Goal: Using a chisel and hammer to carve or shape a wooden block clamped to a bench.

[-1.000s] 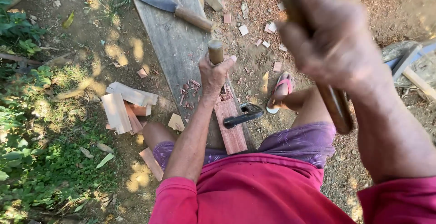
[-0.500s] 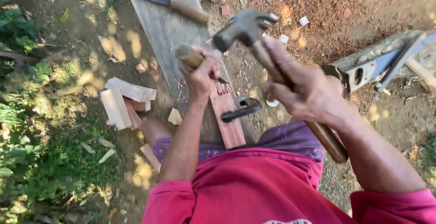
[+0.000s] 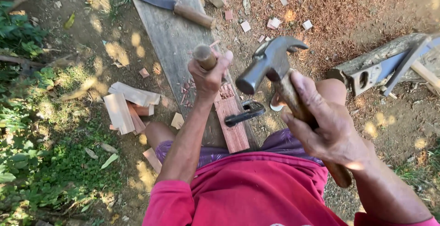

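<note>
A wooden-handled chisel [image 3: 205,56] is gripped upright in the left hand [image 3: 210,77], the fingers wrapped fully round the handle so that only its rounded butt shows above the fist; the blade is hidden behind the hand. Beneath the fist a reddish wood block [image 3: 231,120] is laid on a grey plank [image 3: 172,33], with red chips scattered at its far end. A claw hammer [image 3: 270,63] is held in the right hand [image 3: 327,129], closed tightly round the wooden handle, the steel head raised at 3 o'clock of the chisel butt and apart from it. A black clamp-like tool [image 3: 244,113] rests across the block's right edge. A large knife [image 3: 167,2] lies on the plank at 12 o'clock. Cut wood pieces [image 3: 126,107] are piled at 9 o'clock of the block.
</note>
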